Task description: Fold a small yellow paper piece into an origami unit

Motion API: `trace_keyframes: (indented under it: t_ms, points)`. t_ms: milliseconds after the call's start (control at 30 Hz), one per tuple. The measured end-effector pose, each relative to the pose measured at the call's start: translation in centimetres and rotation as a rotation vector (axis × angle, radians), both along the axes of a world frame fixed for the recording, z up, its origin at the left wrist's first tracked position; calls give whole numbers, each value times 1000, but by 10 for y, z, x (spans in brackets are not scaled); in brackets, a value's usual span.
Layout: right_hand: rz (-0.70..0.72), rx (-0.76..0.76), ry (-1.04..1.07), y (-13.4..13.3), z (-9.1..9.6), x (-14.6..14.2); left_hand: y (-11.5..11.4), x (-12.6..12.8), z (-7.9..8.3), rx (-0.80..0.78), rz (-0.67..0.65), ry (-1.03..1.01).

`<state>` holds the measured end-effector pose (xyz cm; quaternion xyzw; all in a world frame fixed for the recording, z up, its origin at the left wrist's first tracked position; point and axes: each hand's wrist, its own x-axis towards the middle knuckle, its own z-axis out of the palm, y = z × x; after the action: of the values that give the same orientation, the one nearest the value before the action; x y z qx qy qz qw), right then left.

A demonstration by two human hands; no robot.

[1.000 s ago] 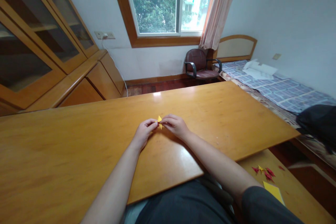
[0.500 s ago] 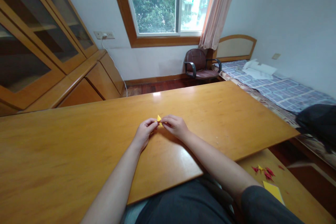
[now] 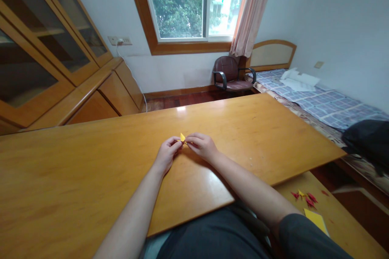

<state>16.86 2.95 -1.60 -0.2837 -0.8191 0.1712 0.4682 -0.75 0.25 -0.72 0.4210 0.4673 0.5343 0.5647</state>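
A small piece of yellow origami paper (image 3: 182, 137), folded with a pointed tip standing up, is held between both hands just above the wooden table (image 3: 100, 170). My left hand (image 3: 167, 153) pinches it from the left with thumb and forefinger. From the right, the fingertips of my right hand (image 3: 203, 145) are pressed together on its other side. Small yellow points show beneath the fingers, but the lower folds are mostly hidden by them.
On a lower surface at the right lie several small red folded-paper pieces (image 3: 310, 201), a yellow one (image 3: 300, 193) and a yellow paper stack (image 3: 316, 221). A bed (image 3: 331, 101) with a black bag (image 3: 369, 141), a chair (image 3: 232, 75) and a cabinet (image 3: 88, 107) surround the table.
The yellow paper's upright tip has tilted slightly to the left, and less yellow shows below the fingers. Both hands keep their grip in nearly the same place.
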Motion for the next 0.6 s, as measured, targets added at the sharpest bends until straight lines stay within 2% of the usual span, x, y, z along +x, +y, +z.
trace_keyframes:
  t_ms: [167,433,600]
  points:
    - [9,-21,-14,2,-2,1,-1,0,1,1,-6,-8]
    - [32,81,-23,3,-2,0,0,0,1,4,-8,-25]
    - [0,26,-35,1,0,-1,2,0,-3,35,-9,31]
